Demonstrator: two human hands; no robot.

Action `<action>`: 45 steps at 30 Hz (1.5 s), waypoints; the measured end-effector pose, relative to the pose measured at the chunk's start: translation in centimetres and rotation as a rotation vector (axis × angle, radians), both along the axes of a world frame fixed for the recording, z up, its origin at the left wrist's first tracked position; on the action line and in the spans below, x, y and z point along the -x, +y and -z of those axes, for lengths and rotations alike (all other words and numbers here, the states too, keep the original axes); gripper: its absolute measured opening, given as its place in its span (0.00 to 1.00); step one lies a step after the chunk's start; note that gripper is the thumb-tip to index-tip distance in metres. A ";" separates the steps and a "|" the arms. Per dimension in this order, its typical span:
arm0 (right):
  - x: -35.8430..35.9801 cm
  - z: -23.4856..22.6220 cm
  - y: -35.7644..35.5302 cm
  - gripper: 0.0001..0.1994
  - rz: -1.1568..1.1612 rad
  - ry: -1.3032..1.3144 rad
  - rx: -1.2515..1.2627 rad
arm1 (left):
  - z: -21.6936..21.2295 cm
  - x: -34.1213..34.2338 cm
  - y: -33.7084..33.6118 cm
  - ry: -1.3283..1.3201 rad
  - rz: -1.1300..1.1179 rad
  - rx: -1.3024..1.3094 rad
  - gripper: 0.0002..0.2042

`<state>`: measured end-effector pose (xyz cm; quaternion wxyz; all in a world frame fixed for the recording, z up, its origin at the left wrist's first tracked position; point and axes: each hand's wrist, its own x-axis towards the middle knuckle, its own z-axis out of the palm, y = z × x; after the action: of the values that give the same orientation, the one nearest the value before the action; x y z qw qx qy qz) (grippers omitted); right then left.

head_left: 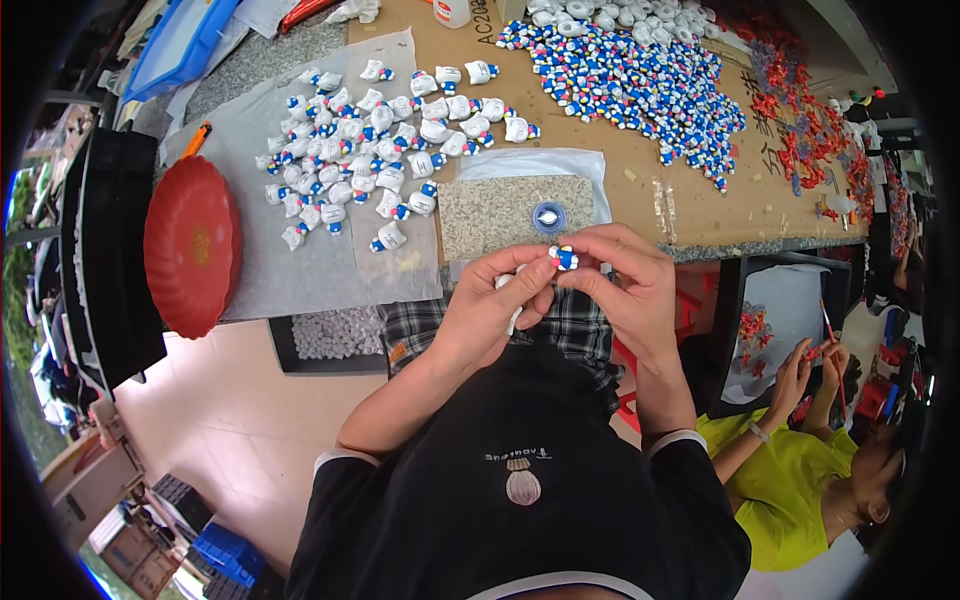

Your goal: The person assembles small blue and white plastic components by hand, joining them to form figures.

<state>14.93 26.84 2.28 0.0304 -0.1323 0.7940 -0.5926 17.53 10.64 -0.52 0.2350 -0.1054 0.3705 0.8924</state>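
Just in front of my chest, my right hand pinches a small blue-and-white figure with a touch of pink between thumb and fingers. My left hand is closed beside it, its thumb tip close against the figure. Curled in the left fingers is a white molded piece, mostly hidden. Beyond both hands lies a speckled stone slab, with a small round blue-rimmed dish on it that holds something white. To the left, many white pieces joined to blue figures are spread over a pale sheet.
Small blue-and-white figures lie heaped on the cardboard at far right, with white pieces behind. A red scalloped dish stands left. A tray of white pieces sits below the table. A co-worker in yellow works at right.
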 end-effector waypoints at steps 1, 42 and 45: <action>-0.2 0.7 0.0 0.13 -0.012 -0.026 0.088 | 0.1 0.0 0.1 -0.001 0.003 -0.002 0.10; 0.7 0.3 -0.9 0.06 -0.045 -0.328 0.232 | 1.3 -0.4 -1.8 0.089 -0.166 0.064 0.14; 0.3 1.1 -1.2 0.06 -0.052 -0.349 0.303 | 0.8 -0.4 -1.2 0.143 -0.213 0.164 0.13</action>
<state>14.60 25.66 1.13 0.1621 -0.0513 0.6751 -0.7179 17.93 9.44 -1.28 0.1025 -0.0989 0.4446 0.8843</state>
